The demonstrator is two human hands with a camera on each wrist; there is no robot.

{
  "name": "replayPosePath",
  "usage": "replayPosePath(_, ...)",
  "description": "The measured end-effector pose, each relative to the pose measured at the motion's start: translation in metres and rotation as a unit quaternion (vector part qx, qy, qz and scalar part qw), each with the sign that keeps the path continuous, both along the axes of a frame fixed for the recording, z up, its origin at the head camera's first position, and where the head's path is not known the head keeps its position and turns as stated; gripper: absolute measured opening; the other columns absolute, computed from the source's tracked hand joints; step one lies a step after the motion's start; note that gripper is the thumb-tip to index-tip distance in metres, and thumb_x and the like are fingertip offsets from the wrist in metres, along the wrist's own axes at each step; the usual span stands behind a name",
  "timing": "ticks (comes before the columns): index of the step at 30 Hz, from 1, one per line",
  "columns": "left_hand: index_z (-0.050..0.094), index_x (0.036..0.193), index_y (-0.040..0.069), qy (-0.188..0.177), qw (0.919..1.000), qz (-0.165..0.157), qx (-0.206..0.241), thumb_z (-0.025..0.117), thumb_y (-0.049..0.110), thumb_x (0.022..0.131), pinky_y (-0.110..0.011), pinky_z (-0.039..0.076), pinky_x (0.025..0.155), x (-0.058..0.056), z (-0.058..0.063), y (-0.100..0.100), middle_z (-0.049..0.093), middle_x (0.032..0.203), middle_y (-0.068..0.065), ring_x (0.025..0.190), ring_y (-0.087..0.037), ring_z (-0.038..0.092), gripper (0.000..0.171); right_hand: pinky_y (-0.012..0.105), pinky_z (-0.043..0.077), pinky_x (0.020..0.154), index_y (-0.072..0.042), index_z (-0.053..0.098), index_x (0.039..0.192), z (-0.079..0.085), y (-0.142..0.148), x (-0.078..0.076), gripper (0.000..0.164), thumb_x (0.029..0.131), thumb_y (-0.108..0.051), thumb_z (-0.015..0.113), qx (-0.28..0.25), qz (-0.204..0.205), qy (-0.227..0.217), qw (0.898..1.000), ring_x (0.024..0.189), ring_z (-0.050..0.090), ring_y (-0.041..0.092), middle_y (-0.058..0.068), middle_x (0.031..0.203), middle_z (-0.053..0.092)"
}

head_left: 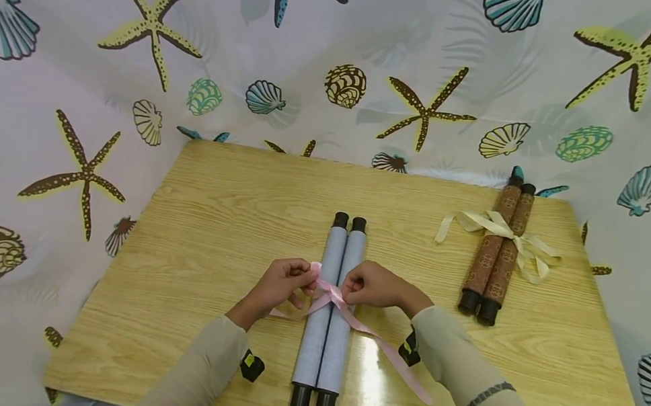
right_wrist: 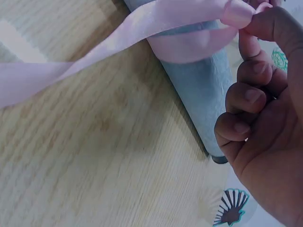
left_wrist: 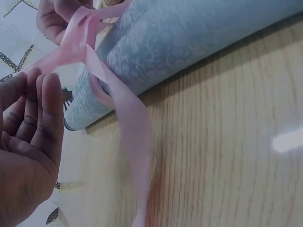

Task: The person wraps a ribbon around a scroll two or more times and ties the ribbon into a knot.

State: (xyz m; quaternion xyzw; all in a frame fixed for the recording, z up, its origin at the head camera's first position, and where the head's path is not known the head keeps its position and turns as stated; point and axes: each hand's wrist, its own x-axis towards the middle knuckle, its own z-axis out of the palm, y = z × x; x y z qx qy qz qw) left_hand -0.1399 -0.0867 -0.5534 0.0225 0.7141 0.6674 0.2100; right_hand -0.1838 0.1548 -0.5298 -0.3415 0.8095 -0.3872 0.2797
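Observation:
Two pale blue scrolls [head_left: 315, 337] with black end caps lie side by side on the table. A pink ribbon [head_left: 388, 356] crosses over their middle, its long tails trailing onto the wood on both sides. To the left of the crossing, my left hand [head_left: 285, 283] pinches a loop of the ribbon between thumb and fingertips. My right hand [head_left: 373, 285] pinches the ribbon just right of the crossing, close over the scrolls. In the right wrist view, the ribbon [right_wrist: 175, 19] runs from the thumb and forefinger while the other fingers curl inward.
Two brown patterned scrolls [head_left: 485, 263], tied with a cream ribbon bow [head_left: 496, 225], lie at the back right of the wooden table [head_left: 227, 211]. A curtain [head_left: 321, 40] printed with shells and starfish hangs behind. A small black device [head_left: 252, 365] sits by each wrist.

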Motion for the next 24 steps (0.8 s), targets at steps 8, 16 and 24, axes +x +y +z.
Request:
replayPosePath(8, 0.064, 0.102, -0.005, -0.01, 0.9999, 0.013, 0.001, 0.059, 0.019, 0.102, -0.026, 0.055, 0.053, -0.002, -0.006, -0.006, 0.067, 0.085, -0.006, 0.077, -0.017, 0.064, 0.024, 0.018, 0.034, 0.06, -0.004, 0.068, 0.075, 0.004, 0.018, -0.003, 0.01, 0.085, -0.005, 0.065, -0.005, -0.035, -0.009, 0.999, 0.058, 0.038, 0.001, -0.008, 0.062, 0.043)
replayPosePath(16, 0.065, 0.103, -0.005, -0.022, 0.9994, 0.026, -0.008, 0.059, 0.017, 0.102, -0.026, 0.055, 0.052, -0.002, -0.005, -0.008, 0.065, 0.079, 0.002, 0.075, -0.016, 0.064, 0.023, 0.018, 0.035, 0.06, -0.005, 0.062, 0.07, -0.001, 0.029, -0.002, 0.014, 0.084, -0.006, 0.065, -0.005, -0.055, -0.008, 0.998, 0.058, 0.039, 0.001, -0.007, 0.062, 0.043)
replayPosePath(24, 0.064, 0.103, -0.007, -0.032, 0.9988, 0.033, -0.015, 0.06, 0.017, 0.101, -0.025, 0.054, 0.052, -0.003, -0.006, -0.009, 0.065, 0.078, 0.002, 0.073, -0.013, 0.064, 0.024, 0.019, 0.035, 0.059, -0.005, 0.061, 0.069, -0.002, 0.042, -0.001, 0.017, 0.085, -0.006, 0.066, 0.003, -0.066, -0.021, 0.998, 0.057, 0.038, 0.001, -0.008, 0.061, 0.042)
